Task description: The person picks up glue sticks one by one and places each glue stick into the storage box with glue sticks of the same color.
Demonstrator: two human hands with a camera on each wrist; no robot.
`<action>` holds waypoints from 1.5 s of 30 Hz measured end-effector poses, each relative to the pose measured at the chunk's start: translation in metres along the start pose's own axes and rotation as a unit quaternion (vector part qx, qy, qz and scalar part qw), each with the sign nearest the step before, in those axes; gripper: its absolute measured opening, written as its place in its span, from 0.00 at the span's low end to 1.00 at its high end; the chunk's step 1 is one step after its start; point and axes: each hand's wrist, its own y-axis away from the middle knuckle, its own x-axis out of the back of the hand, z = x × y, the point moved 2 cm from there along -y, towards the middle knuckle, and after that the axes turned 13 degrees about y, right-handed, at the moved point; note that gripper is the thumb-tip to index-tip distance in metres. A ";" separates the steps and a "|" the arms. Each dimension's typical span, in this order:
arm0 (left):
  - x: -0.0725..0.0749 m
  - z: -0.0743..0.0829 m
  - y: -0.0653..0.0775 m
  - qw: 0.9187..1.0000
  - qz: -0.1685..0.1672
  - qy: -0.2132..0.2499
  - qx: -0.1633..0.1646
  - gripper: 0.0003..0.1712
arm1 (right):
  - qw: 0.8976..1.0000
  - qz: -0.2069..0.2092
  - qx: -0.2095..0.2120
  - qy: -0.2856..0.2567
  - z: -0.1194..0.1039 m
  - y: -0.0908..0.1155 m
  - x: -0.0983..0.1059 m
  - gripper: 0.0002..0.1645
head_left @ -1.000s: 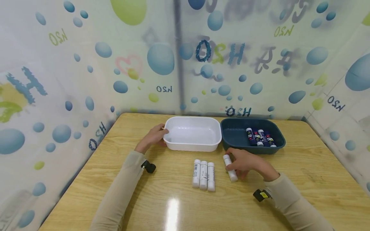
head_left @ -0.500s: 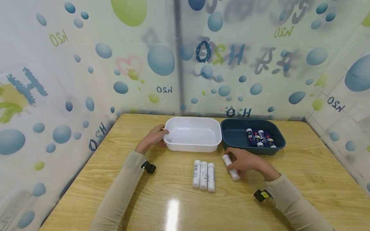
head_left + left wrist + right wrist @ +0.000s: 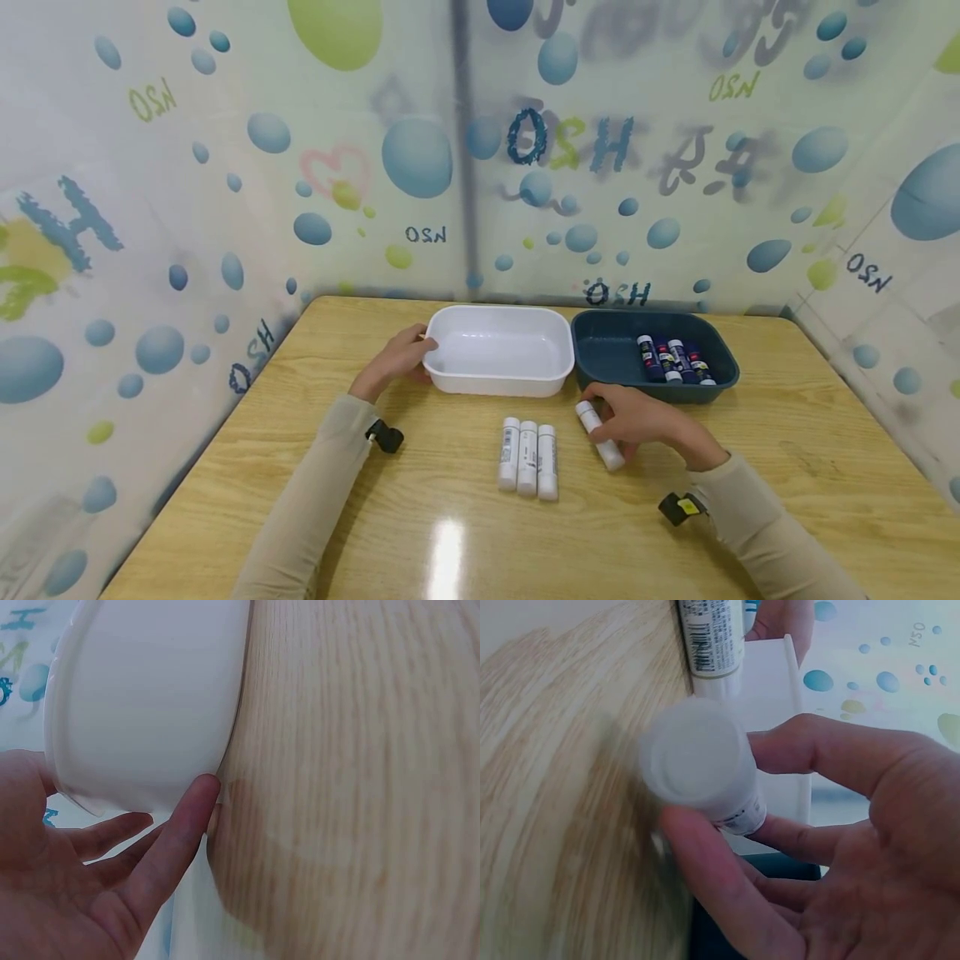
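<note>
Lining the far edge of the desk (image 3: 375, 517): white tray (image 3: 498, 385), dark tray (image 3: 611, 357) nearer right corner. Left hand (image 3: 397, 354) grips white tray's left end. Right hand (image 3: 637, 415) pinches tube (image 3: 591, 417), lower end swung slightly rightward; still in neither tray.

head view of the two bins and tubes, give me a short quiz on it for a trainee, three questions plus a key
1. Besides the white tube in the right hand, how many white tubes lie side by side on the table?
2. Fill in: the dark tubes lie inside the ____.
3. Which does the left hand grip?
a) a dark tube
b) the white bin
c) the white tubes

Key: 1. Three. 2. Dark-blue bin. 3. b
</note>
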 end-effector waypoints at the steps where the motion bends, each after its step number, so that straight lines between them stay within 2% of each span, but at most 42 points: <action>1: 0.000 0.000 0.000 1.000 0.000 0.001 0.001 0.30 | 1.000 -0.001 0.003 0.000 -0.001 0.000 0.000 0.36; 9: 0.000 0.000 0.001 1.000 0.003 -0.001 0.005 0.30 | 1.000 0.001 0.021 0.001 -0.005 0.000 0.002 0.33; 20: 0.000 -0.001 -0.001 1.000 -0.001 0.000 0.000 0.30 | 0.998 -0.005 0.051 -0.028 -0.013 0.007 0.012 0.33; 25: 0.000 -0.001 -0.001 1.000 0.001 0.003 -0.001 0.30 | 0.997 0.010 0.072 -0.024 -0.023 0.010 0.025 0.32; 32: -0.001 -0.001 -0.001 1.000 0.002 0.005 -0.001 0.30 | 0.997 0.024 0.068 -0.016 -0.036 0.008 0.048 0.37; 45: 0.000 -0.002 -0.001 1.000 0.001 0.006 -0.005 0.29 | 0.997 0.032 0.065 -0.025 -0.054 -0.006 0.078 0.37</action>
